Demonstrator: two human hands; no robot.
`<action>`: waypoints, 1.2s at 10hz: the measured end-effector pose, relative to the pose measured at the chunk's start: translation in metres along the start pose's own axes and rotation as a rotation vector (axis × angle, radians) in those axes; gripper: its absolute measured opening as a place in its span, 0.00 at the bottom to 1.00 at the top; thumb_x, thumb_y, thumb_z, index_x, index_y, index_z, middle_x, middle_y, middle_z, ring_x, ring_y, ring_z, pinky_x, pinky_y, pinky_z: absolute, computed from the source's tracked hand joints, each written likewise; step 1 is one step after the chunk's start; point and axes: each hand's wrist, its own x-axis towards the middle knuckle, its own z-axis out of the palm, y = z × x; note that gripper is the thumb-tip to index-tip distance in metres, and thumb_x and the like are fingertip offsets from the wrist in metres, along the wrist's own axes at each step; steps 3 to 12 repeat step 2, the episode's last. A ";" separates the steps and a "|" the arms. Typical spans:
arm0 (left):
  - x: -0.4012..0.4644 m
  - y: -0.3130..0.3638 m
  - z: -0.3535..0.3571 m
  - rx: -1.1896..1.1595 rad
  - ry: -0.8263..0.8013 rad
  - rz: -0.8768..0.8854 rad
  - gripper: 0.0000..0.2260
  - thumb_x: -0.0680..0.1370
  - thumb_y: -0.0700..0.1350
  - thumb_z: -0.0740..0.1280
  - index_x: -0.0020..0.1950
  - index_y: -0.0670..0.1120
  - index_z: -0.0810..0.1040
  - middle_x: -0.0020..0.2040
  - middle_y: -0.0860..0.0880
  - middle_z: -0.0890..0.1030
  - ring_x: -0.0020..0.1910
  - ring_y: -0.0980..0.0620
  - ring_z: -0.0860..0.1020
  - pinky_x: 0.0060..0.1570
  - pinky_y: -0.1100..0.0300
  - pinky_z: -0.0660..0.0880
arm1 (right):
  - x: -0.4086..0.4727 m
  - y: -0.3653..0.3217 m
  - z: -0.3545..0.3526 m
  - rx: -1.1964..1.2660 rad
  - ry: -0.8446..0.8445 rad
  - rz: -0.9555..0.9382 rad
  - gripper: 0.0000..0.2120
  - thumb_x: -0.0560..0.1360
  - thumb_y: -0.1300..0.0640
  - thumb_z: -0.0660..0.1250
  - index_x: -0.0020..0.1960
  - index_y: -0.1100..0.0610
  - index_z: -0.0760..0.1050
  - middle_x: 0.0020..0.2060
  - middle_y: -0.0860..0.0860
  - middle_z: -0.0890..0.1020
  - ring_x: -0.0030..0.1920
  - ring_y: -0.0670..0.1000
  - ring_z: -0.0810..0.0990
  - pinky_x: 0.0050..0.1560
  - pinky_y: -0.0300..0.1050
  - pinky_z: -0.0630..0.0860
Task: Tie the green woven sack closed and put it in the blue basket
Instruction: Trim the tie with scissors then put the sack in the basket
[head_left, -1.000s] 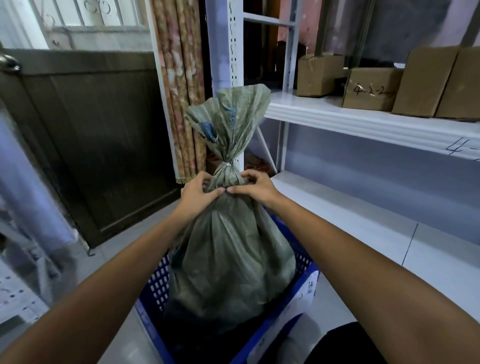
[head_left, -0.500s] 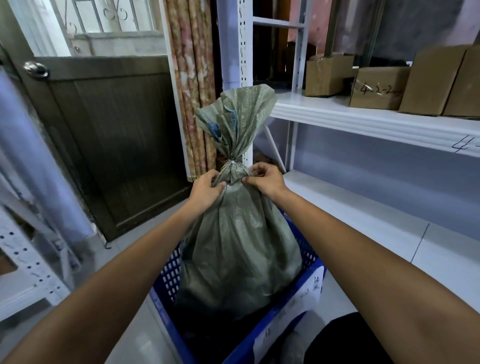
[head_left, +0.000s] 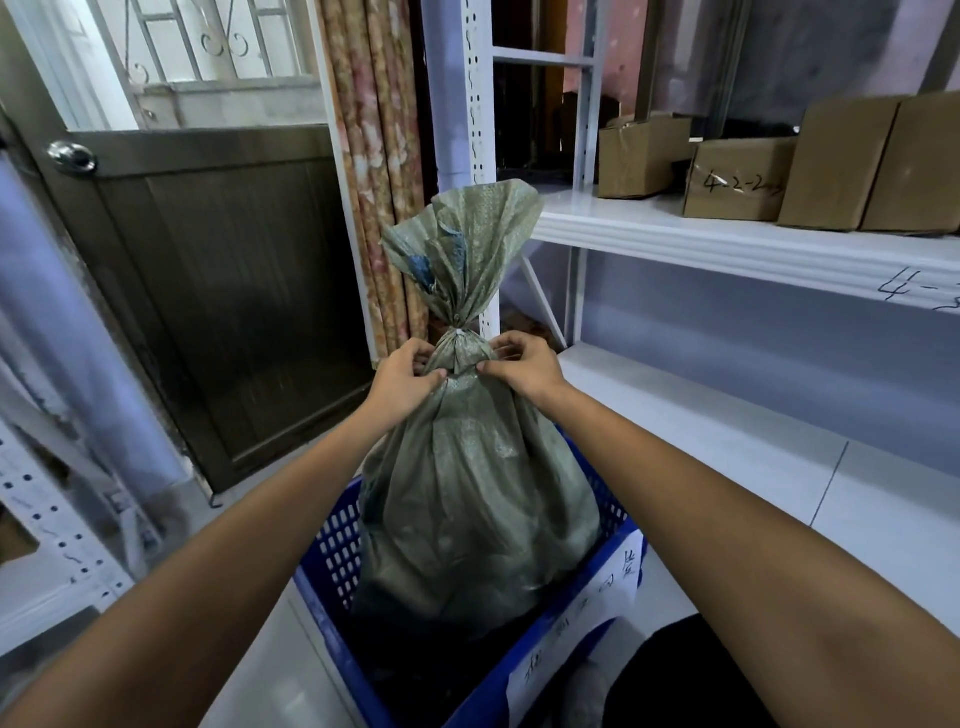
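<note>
The green woven sack stands upright inside the blue basket, its full body rising well above the rim. A thin white tie cinches its neck, and the loose top fans out above it. My left hand pinches the gathered fabric just below the tie on the left. My right hand pinches the same neck on the right. A white paper label with handwriting hangs on the basket's front wall.
A white metal shelf unit runs along the right, with several cardboard boxes on its upper board. A dark door and a floral curtain stand behind the sack. Another white rack is at the left.
The view has shifted, so the sack and basket sit further right and lower in frame. Both hands keep hold of the sack's neck; the fingers have shifted slightly on the fabric.
</note>
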 end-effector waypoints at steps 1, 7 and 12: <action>0.001 -0.004 0.000 -0.030 -0.002 0.002 0.17 0.73 0.41 0.71 0.59 0.40 0.75 0.54 0.42 0.80 0.53 0.47 0.77 0.50 0.60 0.71 | -0.002 0.000 0.000 0.026 -0.021 -0.005 0.17 0.65 0.59 0.77 0.53 0.56 0.79 0.45 0.50 0.81 0.48 0.51 0.79 0.59 0.53 0.77; -0.001 -0.002 -0.003 -0.027 -0.005 0.019 0.18 0.72 0.44 0.71 0.59 0.42 0.74 0.56 0.43 0.80 0.55 0.47 0.77 0.52 0.56 0.74 | -0.005 -0.003 -0.004 0.015 -0.036 -0.013 0.22 0.64 0.58 0.78 0.56 0.56 0.78 0.50 0.52 0.82 0.53 0.52 0.80 0.60 0.53 0.76; -0.001 -0.002 -0.003 -0.027 -0.005 0.019 0.18 0.72 0.44 0.71 0.59 0.42 0.74 0.56 0.43 0.80 0.55 0.47 0.77 0.52 0.56 0.74 | -0.005 -0.003 -0.004 0.015 -0.036 -0.013 0.22 0.64 0.58 0.78 0.56 0.56 0.78 0.50 0.52 0.82 0.53 0.52 0.80 0.60 0.53 0.76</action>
